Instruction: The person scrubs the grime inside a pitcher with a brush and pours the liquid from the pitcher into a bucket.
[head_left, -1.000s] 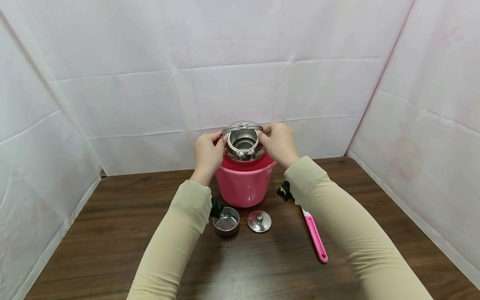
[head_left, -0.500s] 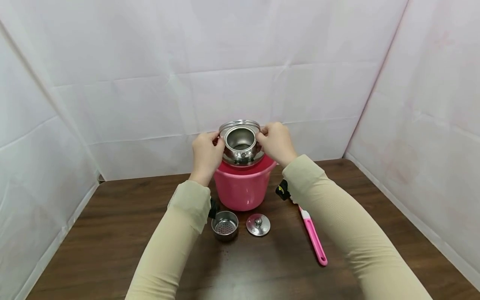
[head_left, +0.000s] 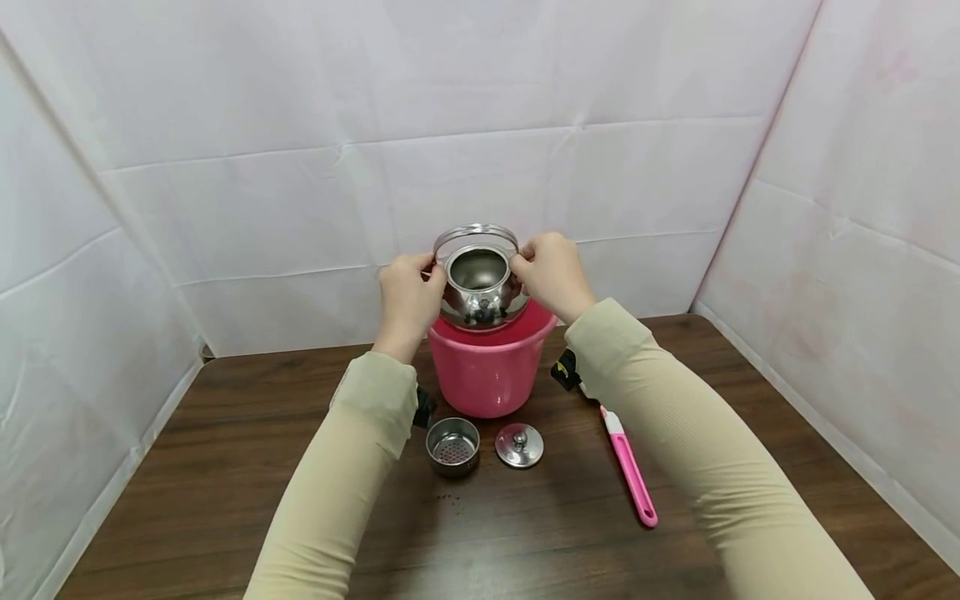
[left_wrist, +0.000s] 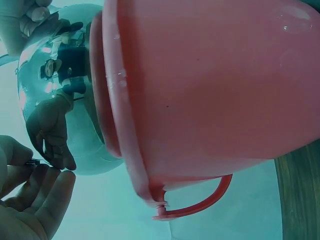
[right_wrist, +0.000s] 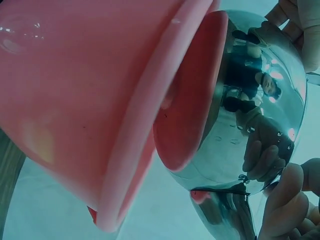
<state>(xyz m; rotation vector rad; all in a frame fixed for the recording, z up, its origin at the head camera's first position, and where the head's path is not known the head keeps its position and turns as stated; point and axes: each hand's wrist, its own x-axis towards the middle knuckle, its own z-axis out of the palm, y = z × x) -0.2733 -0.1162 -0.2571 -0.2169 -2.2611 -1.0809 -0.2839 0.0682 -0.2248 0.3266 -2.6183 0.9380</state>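
Observation:
A shiny steel teapot (head_left: 483, 310) without its lid hangs over the mouth of a pink bucket (head_left: 487, 375), its round opening tipped toward me. My left hand (head_left: 408, 304) pinches the left foot of its arched handle. On the other side, my right hand (head_left: 555, 273) pinches the right foot. The spout (right_wrist: 225, 212) shows below the right hand in the right wrist view; the head view hides it. Water drops cling to the pot and the bucket's rim. Whether the pot's base touches the bucket, I cannot tell.
In front of the bucket stand a steel strainer cup (head_left: 452, 447) with a perforated base and a knobbed steel lid (head_left: 519, 445). Dark crumbs lie near the cup. A pink-handled tool (head_left: 632, 471) lies at right, its far end partly hidden by my forearm. White cloth walls (head_left: 300, 217) surround the table.
Both hands have lifted the teapot slightly and shifted it a little left. Its handle arch now stands higher above the opening. The cup, lid and pink-handled tool stay in place.

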